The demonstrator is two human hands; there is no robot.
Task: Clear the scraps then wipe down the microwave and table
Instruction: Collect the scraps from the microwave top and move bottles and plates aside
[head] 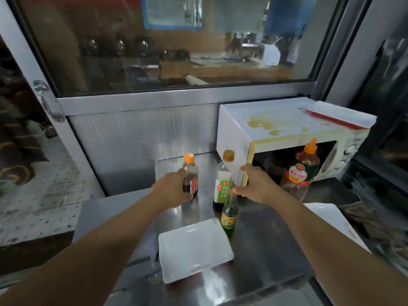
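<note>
A white microwave (280,120) stands at the back right of the steel table (265,250), with yellowish stains on its top. My left hand (172,191) grips a small dark sauce bottle with an orange cap (191,171). My right hand (256,184) holds the neck of a small green bottle (229,217) that stands on the table. A taller clear bottle with a green label (224,180) stands between my hands.
A large bottle with an orange spout (302,171) stands in front of the microwave door. A white rectangular plate (194,250) lies near the table's front, another white plate (331,219) at the right. A white and red tray (340,115) lies on the microwave.
</note>
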